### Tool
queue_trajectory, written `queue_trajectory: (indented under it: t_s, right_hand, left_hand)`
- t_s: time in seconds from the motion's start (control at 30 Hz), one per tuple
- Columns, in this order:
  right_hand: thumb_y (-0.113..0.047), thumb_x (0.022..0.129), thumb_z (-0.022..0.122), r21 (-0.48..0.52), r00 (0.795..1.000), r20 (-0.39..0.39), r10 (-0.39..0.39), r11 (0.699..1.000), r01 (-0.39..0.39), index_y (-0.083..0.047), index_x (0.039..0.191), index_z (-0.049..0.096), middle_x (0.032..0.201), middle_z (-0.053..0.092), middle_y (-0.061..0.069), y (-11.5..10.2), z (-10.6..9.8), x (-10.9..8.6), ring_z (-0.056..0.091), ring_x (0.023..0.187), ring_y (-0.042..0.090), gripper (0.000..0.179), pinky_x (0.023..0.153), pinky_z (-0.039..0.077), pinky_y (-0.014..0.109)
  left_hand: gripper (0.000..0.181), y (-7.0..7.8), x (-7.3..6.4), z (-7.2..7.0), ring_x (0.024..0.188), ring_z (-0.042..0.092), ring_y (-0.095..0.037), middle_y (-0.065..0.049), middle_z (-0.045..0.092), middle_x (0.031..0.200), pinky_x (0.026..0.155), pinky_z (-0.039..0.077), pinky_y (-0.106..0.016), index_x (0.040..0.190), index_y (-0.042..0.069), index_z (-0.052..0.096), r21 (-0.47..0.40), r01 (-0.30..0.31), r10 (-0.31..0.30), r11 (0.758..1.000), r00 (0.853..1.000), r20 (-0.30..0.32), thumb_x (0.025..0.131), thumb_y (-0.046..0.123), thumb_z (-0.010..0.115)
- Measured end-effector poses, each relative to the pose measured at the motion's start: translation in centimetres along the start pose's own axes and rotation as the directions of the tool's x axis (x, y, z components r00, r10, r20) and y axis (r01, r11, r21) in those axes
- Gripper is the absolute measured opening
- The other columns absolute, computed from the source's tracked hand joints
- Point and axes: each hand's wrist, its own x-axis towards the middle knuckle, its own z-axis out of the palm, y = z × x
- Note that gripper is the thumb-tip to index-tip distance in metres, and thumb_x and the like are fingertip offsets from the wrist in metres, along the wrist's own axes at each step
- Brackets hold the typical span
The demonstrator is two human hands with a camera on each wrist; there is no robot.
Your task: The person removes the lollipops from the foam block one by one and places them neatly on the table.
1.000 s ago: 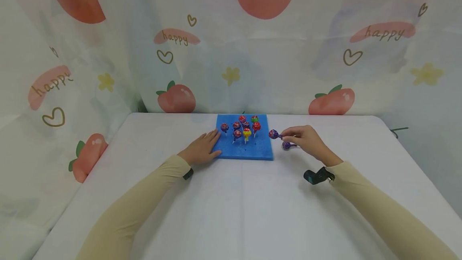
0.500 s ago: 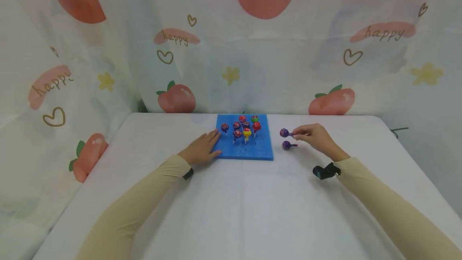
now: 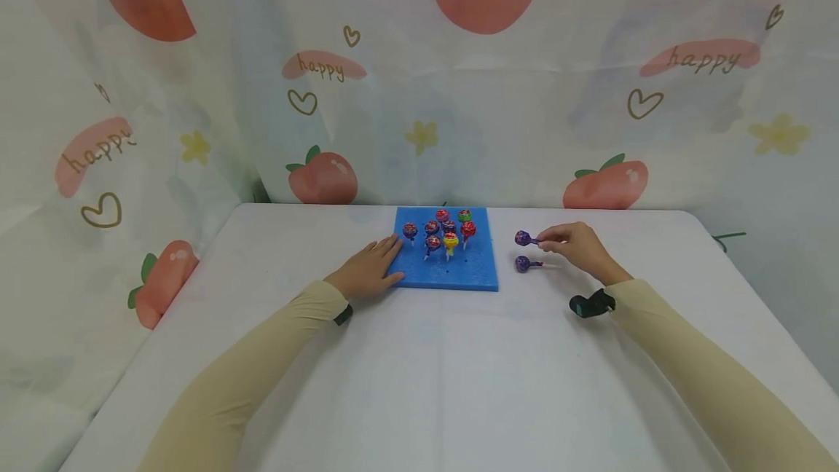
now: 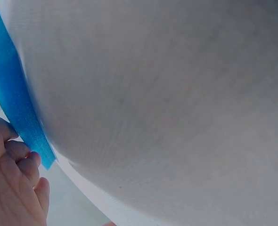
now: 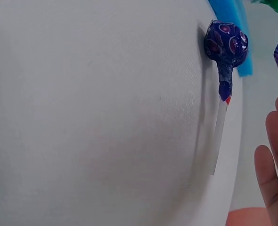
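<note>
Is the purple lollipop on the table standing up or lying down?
Lying down. The purple lollipop rests flat on the white table, its stick sideways, beside the blue foam board.

- White table [image 3: 419,370], rounded far corners.
- Blue foam board [image 3: 446,274] lying flat near far edge.
- Purple lollipop [image 3: 522,264] lying just right of board.

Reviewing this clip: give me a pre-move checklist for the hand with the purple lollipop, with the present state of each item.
1. Right hand pinches the held purple lollipop by its stick: ok.
2. Left hand rests flat at the left edge of the blue foam board: ok.
3. Second purple lollipop lies on the table, apart from the board: ok.
4. Free holes visible in the board's near rows: ok.
5. Standing lollipops upright: ok.
6. Held lollipop touching the table: cannot tell.
</note>
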Motion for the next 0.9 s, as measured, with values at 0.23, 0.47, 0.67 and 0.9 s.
queue_trajectory:
  t_s: [0.23,0.47,0.67,0.9]
  right_hand:
    - [-0.01,0.089,0.062,0.002,0.999,0.039,0.033,0.999,-0.033,0.003,0.107,0.068,0.106,0.068,0.023,0.3,0.4,0.7,0.06,0.098,0.033,0.022,0.084,0.05,0.042]
    - [-0.011,0.089,0.064,-0.015,0.998,0.055,0.037,0.999,-0.036,0.004,0.105,0.068,0.104,0.068,0.023,0.9,0.8,1.2,0.061,0.098,0.034,0.023,0.085,0.051,0.046]
    - [-0.01,0.089,0.063,-0.026,0.997,0.068,0.035,0.999,-0.034,0.003,0.103,0.069,0.106,0.067,0.024,1.5,0.9,1.6,0.06,0.101,0.037,0.021,0.091,0.047,0.051]
    - [-0.007,0.087,0.064,-0.05,0.997,0.079,0.017,0.999,-0.013,0.002,0.1,0.071,0.104,0.068,0.023,1.9,1.1,2.0,0.06,0.101,0.037,0.017,0.091,0.046,0.051]
  left_hand:
    - [0.074,-0.1,0.2,0.2,0.147,0.014,-0.026,-0.013,0.012,0.159,0.12,0.014,-0.042,0.15,0.004,0.015,-0.002,0.0,0.0,1.0,1.0,-0.006,0.097,0.05,0.037]
    - [0.074,0.0,0.1,0.0,0.147,0.014,-0.026,-0.012,0.012,0.159,0.12,0.015,-0.043,0.151,0.004,0.015,0.003,0.003,-0.003,1.0,1.0,-0.001,0.097,0.05,0.037]
    - [0.074,0.0,0.1,0.0,0.147,0.014,-0.026,-0.012,0.012,0.159,0.12,0.015,-0.042,0.151,0.004,0.015,0.002,0.011,-0.011,1.0,1.0,0.003,0.097,0.05,0.038]
    - [0.074,0.0,0.0,0.1,0.147,0.014,-0.026,-0.013,0.012,0.159,0.12,0.014,-0.042,0.151,0.004,0.014,0.005,0.003,-0.003,1.0,1.0,-0.005,0.097,0.05,0.035]
